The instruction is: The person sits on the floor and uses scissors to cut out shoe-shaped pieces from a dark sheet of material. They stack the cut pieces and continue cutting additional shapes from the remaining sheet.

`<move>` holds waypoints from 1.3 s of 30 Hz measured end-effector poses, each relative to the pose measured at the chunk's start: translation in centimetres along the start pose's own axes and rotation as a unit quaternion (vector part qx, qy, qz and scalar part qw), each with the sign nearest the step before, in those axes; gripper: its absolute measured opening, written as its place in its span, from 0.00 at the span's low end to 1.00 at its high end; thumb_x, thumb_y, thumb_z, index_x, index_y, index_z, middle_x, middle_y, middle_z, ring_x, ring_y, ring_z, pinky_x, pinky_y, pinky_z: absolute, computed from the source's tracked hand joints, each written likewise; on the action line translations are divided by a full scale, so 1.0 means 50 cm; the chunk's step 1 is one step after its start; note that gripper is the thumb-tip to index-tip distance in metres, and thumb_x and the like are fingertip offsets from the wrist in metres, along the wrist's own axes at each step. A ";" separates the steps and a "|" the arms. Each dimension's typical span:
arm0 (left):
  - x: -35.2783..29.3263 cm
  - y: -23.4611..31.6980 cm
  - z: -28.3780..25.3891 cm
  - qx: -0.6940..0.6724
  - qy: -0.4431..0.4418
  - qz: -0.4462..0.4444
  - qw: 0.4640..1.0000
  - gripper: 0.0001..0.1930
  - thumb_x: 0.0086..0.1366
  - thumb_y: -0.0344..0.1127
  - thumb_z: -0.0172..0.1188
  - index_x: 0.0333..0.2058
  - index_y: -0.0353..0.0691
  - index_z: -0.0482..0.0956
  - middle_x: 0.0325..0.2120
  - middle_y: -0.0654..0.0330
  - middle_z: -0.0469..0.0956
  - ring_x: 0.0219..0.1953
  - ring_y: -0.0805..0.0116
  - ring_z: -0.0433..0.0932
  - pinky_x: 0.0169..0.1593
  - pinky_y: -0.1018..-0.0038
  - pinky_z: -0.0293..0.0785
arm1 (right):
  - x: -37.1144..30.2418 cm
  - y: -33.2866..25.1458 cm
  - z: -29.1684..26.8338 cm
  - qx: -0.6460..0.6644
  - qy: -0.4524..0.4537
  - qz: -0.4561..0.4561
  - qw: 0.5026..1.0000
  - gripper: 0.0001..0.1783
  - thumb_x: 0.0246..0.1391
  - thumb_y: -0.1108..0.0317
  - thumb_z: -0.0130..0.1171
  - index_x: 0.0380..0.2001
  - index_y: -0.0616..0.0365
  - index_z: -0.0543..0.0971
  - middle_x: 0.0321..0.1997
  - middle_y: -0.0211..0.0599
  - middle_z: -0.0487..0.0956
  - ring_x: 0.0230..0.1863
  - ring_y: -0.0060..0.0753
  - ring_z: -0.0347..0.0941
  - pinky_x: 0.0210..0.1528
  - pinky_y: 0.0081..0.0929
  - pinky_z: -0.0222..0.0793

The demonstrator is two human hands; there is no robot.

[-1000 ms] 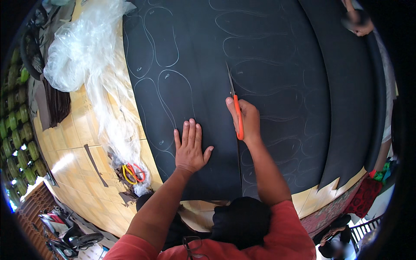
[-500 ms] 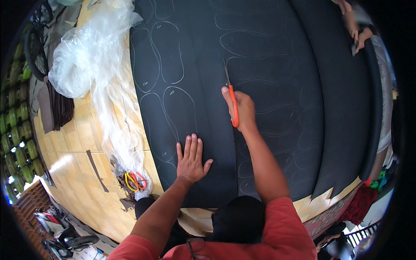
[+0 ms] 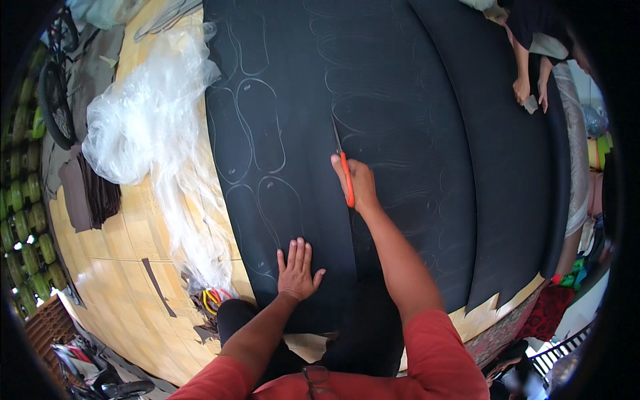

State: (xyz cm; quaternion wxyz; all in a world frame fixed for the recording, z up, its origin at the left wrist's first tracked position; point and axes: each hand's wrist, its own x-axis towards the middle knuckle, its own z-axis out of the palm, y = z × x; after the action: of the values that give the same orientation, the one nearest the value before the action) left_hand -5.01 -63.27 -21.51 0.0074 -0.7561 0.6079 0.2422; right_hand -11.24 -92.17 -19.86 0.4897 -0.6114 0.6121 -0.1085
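A black sheet (image 3: 303, 120) covered with chalk-like sole outlines lies spread before me. My right hand (image 3: 359, 183) grips the orange handles of a pair of scissors (image 3: 347, 180), whose blades point away from me at the sheet, beside the rounded outlines on the right. A cut line runs from the scissors back toward my knees, parting the sheet into a left and a right piece. My left hand (image 3: 299, 270) rests flat on the left piece with its fingers stretched out, just below a sole outline (image 3: 280, 179).
Crumpled clear plastic (image 3: 143, 120) lies at the left on tan flooring (image 3: 113, 267). Nearby are a stack of dark brown pieces (image 3: 90, 190) and yellow-and-red-handled scissors (image 3: 213, 299), partly behind my knee. At the far right, another person's hands (image 3: 523, 90) hold a small light piece over black material.
The view has shifted forward, so the sheet sits lower. The scissors have moved further up along the sheet, lengthening the cut. My left hand stays flat. The other person's hands show more fully.
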 end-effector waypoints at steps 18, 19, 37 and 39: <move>0.685 -0.234 -0.290 0.041 0.289 -0.154 0.944 0.32 0.71 0.50 0.43 0.68 0.40 0.56 0.71 0.53 0.51 0.74 0.56 0.46 0.72 0.50 0.38 | 0.005 -0.027 -0.015 0.090 -0.037 0.054 0.994 0.25 0.63 0.55 0.59 0.17 0.58 0.68 0.14 0.21 0.60 0.19 0.13 0.54 0.20 0.21 0.51; 0.690 -0.232 -0.292 0.039 0.283 -0.156 0.946 0.32 0.71 0.50 0.43 0.68 0.40 0.56 0.71 0.53 0.51 0.74 0.56 0.46 0.72 0.50 0.37 | 0.007 -0.027 -0.016 0.089 -0.034 0.047 0.994 0.25 0.63 0.55 0.59 0.17 0.58 0.68 0.14 0.21 0.61 0.18 0.13 0.54 0.20 0.22 0.51; 0.688 -0.226 -0.316 0.023 0.209 -0.179 0.961 0.36 0.67 0.48 0.46 0.69 0.37 0.52 0.72 0.51 0.46 0.74 0.54 0.42 0.72 0.49 0.34 | 0.170 -0.155 -0.010 0.084 -0.011 0.036 0.996 0.29 0.62 0.51 0.59 0.13 0.56 0.65 0.13 0.21 0.58 0.18 0.14 0.52 0.20 0.22 0.49; 0.689 -0.225 -0.320 0.020 0.191 -0.185 0.964 0.37 0.67 0.48 0.46 0.69 0.36 0.51 0.72 0.50 0.45 0.74 0.53 0.41 0.72 0.49 0.33 | 0.199 -0.169 -0.007 0.063 -0.004 0.031 0.998 0.30 0.62 0.50 0.60 0.13 0.55 0.63 0.13 0.21 0.57 0.17 0.14 0.51 0.20 0.22 0.48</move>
State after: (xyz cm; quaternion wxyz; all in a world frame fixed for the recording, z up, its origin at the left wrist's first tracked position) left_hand 16.03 -96.77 -23.52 -0.0493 -0.8874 0.4521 0.0754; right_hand -3.82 -102.76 -18.14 0.5327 -0.5606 0.6206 -0.1295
